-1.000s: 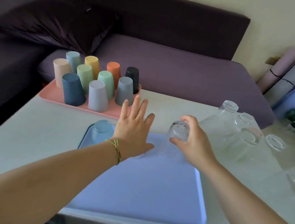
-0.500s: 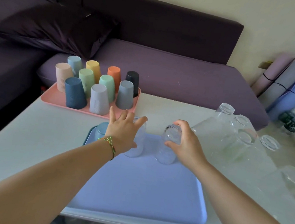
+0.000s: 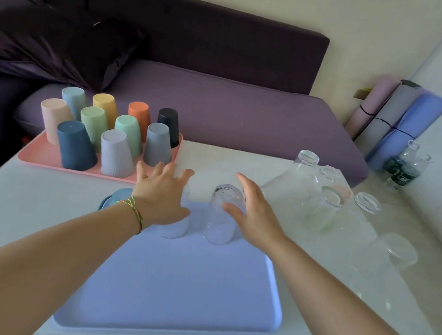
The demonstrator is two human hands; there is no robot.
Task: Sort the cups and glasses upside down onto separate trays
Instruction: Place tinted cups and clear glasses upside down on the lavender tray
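Head view. Step in hand, as judged: setting glasses upside down on the blue tray (image 3: 168,287).

- One glass (image 3: 220,215) stands inverted at the tray's far edge, between the two hands.
- A second glass (image 3: 174,227) stands just beside it, largely covered by the left hand (image 3: 161,198).
- The left hand's grip is slack: its fingers are spread straight above that glass and curl round nothing.
- The right hand (image 3: 253,214) is likewise spread flat with an empty grip. Its thumb is at the first glass, but contact cannot be confirmed.
- The coloured cups (image 3: 115,152) stand inverted on the pink tray (image 3: 42,158), so that half looks done.
- A pale blue item (image 3: 117,197) at the blue tray's far left corner is mostly hidden by the wrist.

Next move, as judged: the right hand reaches for the loose glasses (image 3: 324,210) grouped on the right of the worktop (image 3: 23,210). This needs a firm hold on clear, slippery walls and a gap kept from the neighbouring glasses.

The worktop is pale and smooth. A purple sofa (image 3: 222,110) with a dark pillow (image 3: 47,40) lies beyond it. Rolled mats (image 3: 391,117) and bottles (image 3: 404,167) stand at the right wall.
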